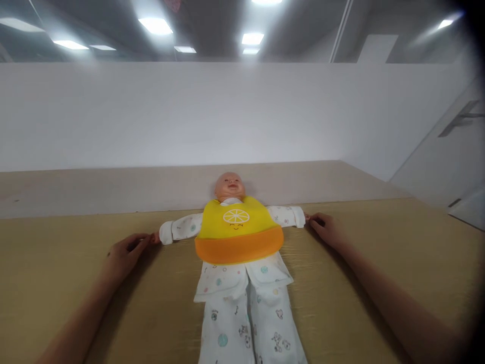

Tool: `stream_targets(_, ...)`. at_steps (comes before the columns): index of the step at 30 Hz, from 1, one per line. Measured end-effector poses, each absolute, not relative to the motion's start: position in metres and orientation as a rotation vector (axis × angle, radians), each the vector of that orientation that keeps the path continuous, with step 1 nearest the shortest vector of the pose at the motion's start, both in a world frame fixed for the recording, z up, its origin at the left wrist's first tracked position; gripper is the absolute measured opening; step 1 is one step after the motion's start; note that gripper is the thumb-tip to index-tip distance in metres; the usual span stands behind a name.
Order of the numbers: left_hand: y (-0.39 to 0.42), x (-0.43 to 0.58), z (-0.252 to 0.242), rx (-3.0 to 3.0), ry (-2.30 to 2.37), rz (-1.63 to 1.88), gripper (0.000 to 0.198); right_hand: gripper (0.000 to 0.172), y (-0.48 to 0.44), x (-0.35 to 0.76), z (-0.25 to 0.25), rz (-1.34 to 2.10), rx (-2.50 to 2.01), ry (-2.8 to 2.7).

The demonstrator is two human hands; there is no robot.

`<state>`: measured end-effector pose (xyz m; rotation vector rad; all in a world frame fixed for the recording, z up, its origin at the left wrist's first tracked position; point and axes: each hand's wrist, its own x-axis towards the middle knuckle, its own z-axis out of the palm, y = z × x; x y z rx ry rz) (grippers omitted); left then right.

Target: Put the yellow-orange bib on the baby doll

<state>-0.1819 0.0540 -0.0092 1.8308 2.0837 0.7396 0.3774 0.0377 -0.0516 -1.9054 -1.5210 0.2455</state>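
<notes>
A baby doll (pixel 230 186) lies on its back with both arms stretched out sideways. It wears a white printed top (pixel 223 280) and matching trousers (pixel 227 323). Over its chest is a yellow bib (pixel 237 220) with a lemon-slice print and an orange catch pocket (pixel 239 246). My left hand (pixel 127 253) pinches the doll's hand that sticks out of the cuff on the left. On the other side, my right hand (pixel 325 227) holds the doll's other small hand between thumb and fingers. The lower ends of the trousers are cut off by the view.
The doll rests on a tan padded surface (pixel 151 298). Behind it runs a paler strip (pixel 94 192) against a white wall (pixel 170 116). A door with a metal handle (pixel 460 119) stands at the right. Glass panes above the wall show ceiling lights.
</notes>
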Motion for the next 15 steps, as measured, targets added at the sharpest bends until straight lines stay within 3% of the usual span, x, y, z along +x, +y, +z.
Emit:
stream_targets(9,0.0520,-0.1774,-0.0059,1.757,2.075,0.744,0.047,0.023,0.0412,0.3849,-0.0615,0.241,-1.887,-1.558)
stream_targets(15,0.0523,-0.1755,-0.0072,1.761,2.093,0.739,0.042,0.022,0.0381,0.3800,-0.0550,0.257,-1.902,-1.544)
